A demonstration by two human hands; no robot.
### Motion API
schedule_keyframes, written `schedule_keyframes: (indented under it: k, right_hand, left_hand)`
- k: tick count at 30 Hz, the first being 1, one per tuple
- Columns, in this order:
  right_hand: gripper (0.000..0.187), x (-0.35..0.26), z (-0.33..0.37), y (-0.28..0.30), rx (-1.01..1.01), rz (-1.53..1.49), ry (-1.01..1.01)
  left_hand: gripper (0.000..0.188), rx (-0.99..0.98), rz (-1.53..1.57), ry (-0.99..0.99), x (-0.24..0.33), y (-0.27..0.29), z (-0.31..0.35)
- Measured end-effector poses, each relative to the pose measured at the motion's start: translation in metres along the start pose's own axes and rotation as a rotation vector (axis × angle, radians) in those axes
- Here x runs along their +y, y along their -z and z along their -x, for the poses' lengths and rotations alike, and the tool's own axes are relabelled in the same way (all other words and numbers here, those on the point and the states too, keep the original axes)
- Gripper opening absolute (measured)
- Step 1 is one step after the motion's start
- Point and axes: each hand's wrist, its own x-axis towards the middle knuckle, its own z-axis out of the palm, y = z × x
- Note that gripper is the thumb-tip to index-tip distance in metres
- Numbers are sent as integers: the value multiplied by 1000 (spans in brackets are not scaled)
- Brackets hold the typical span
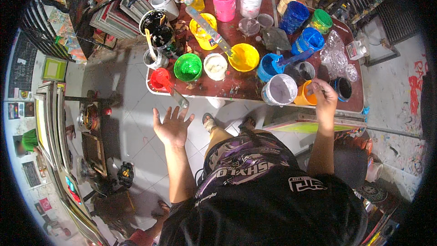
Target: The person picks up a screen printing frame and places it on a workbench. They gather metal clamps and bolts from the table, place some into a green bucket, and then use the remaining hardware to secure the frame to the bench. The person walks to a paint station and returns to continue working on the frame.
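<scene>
My left hand (pixel 173 130) is held palm up with its fingers spread, just off the table's near edge, and holds nothing. Closest to it is a red paint cup (pixel 160 79) with a spatula (pixel 179 98) leaning out over the edge. My right hand (pixel 324 95) is at the near right of the table, its fingers curled together by the rim of an orange cup (pixel 304 96). Whatever those fingers pinch, if anything, is hidden. A whitish-lilac tub (pixel 279 89) stands left of that cup, and a dark-filled container (pixel 341 89) stands right of the hand.
On the dark red table (pixel 227 86) are several paint tubs, including green (pixel 188 67), yellow (pixel 244 57), pink (pixel 224 3) and blue (pixel 309 41). Crumpled clear plastic (pixel 335 54) lies at the right. Framed screens (pixel 293 125) lean below the table; more frames (pixel 52 118) stand left.
</scene>
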Motion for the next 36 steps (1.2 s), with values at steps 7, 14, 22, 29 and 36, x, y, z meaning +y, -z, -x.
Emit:
schedule_keyframes:
  k: [7,14,22,29,36]
  right_hand:
    - [13,8,6,8,-49,-80,-29]
    - [13,13,11,23,43,24,-63]
    - [13,13,5,19,30,-83,-62]
    - [15,4,6,15,22,-45,-109]
    - [12,-3,4,4,-35,-18,-59]
  left_hand:
    - [99,12,93,11,6,-7,4]
    - [102,54,124,-8,13,-10,12]
    - [105,142,14,-11,19,-8,17]
    - [102,180,23,-23,19,-8,26]
    - [104,198,39,-20,26,-2,38]
